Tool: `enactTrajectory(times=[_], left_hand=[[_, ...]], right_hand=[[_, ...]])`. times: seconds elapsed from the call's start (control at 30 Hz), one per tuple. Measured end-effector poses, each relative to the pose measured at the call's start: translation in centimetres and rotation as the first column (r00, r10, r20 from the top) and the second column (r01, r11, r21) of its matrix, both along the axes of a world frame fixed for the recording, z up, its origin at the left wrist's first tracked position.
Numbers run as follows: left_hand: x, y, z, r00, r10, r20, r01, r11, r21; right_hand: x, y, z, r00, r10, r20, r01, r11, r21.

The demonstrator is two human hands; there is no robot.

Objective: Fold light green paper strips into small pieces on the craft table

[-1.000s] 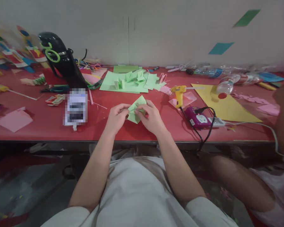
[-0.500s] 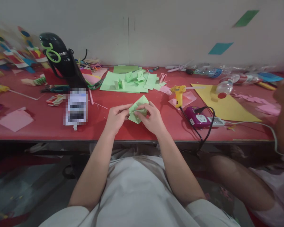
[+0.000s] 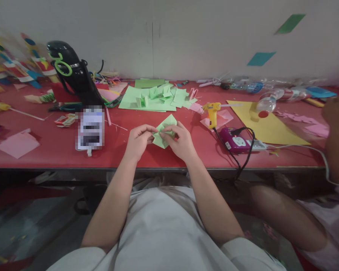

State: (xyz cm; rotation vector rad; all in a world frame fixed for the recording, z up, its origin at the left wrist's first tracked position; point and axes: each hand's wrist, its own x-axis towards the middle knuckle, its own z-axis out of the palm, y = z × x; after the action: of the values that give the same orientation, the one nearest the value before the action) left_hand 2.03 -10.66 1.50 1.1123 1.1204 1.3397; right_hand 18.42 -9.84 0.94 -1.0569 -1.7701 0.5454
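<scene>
The person's left hand point(image 3: 139, 141) and right hand point(image 3: 182, 141) meet over the front middle of the red table point(image 3: 118, 154), both holding one folded green paper point(image 3: 168, 121). It sits between them, turned corner-up with a point toward the wall point(image 3: 113, 34). The left fingers pinch its left edge; the right fingers are closed on its right side, with the thumb laid across the folds. Whether the paper touches the table cannot be told.

Straight beyond lie green sheets point(image 3: 127, 101) with small folded pieces point(image 3: 142, 101) on top. To the right, a yellow glue gun point(image 3: 213, 113) stands by a pink scrap point(image 3: 227, 118), its black cord point(image 3: 222, 140) running down past a purple box point(image 3: 234, 142). Farther right, a bottle point(image 3: 268, 103) with a red cap lies on a yellow sheet point(image 3: 279, 131). To the left, a pixelated screen point(image 3: 90, 128) stands before a black stand point(image 3: 73, 67), and a pink sheet point(image 3: 18, 143) lies flat. Another person's arm point(image 3: 337, 143) shows at the right edge.
</scene>
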Motion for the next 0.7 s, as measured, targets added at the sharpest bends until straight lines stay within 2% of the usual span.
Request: enactTrajectory(times=[0.27, 0.57, 0.7], left_hand=[[-0.31, 0.03, -0.08, 0.997, -0.035, 0.071, 0.038, 0.998, -0.051], [0.01, -0.17, 0.09, 0.997, -0.010, -0.079, 0.012, 1.000, 0.019], [-0.05, -0.16, -0.03, 0.995, -0.010, -0.098, 0.014, 0.999, 0.034]], right_hand=[[0.07, 0.12, -0.30, 1.000, 0.003, -0.014, -0.002, 1.000, 0.006], [0.10, -0.04, 0.01, 1.000, 0.002, 0.018, -0.002, 1.000, -0.009], [0.10, 0.06, -0.05, 1.000, -0.012, 0.018, 0.012, 1.000, -0.005]])
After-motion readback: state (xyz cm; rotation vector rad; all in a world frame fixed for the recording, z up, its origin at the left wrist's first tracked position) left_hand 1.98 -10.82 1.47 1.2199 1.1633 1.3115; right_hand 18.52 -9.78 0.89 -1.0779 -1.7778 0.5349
